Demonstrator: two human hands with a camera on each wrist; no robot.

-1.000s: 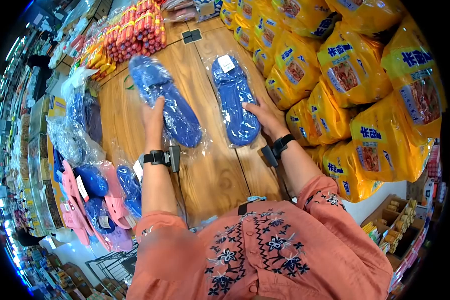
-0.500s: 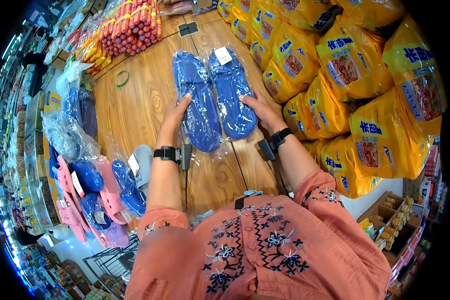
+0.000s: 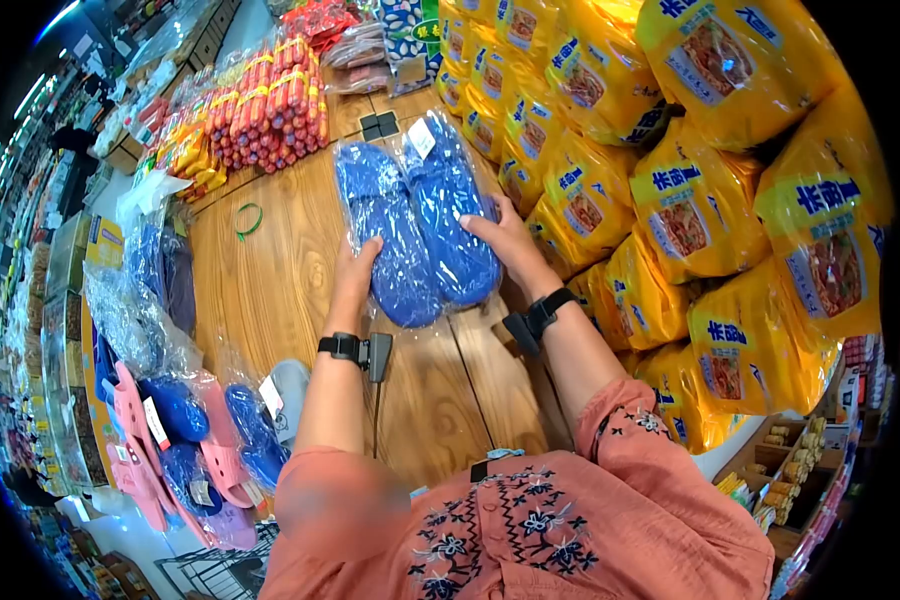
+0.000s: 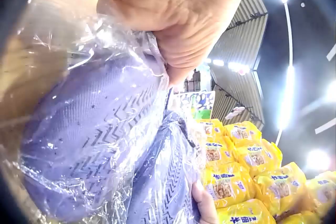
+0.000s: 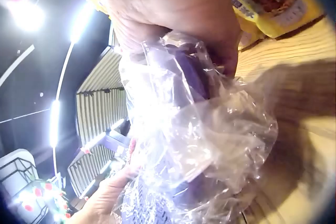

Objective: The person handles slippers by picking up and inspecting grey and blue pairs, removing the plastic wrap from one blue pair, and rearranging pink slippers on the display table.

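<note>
Two blue slippers in clear plastic wrap lie side by side between the hands, toes pointing away from the body. My left hand [image 3: 355, 272] grips the left slipper [image 3: 398, 262] by its outer edge, thumb on top. On the other side, my right hand [image 3: 513, 245] holds the right slipper [image 3: 457, 235] the same way, its thumb over the footbed. A white tag [image 3: 421, 139] shows at that slipper's toe end. In the left wrist view, the zigzag tread pattern on the left slipper [image 4: 94, 134] shows through the wrap. Loose plastic [image 5: 231, 134] bunches below the right hand.
Beneath is a wooden table [image 3: 280, 270] with a green band [image 3: 248, 220] on it. Yellow food bags [image 3: 660, 210] are stacked on the right. Red sausage packs [image 3: 270, 105] lie at the back left; pink clogs [image 3: 135, 435] and more wrapped slippers [image 3: 255, 420] sit at left.
The left hand has brought its slipper rightward, from apart to alongside the other one. The right hand keeps its hold on the right slipper. The green band has come into fuller view.
</note>
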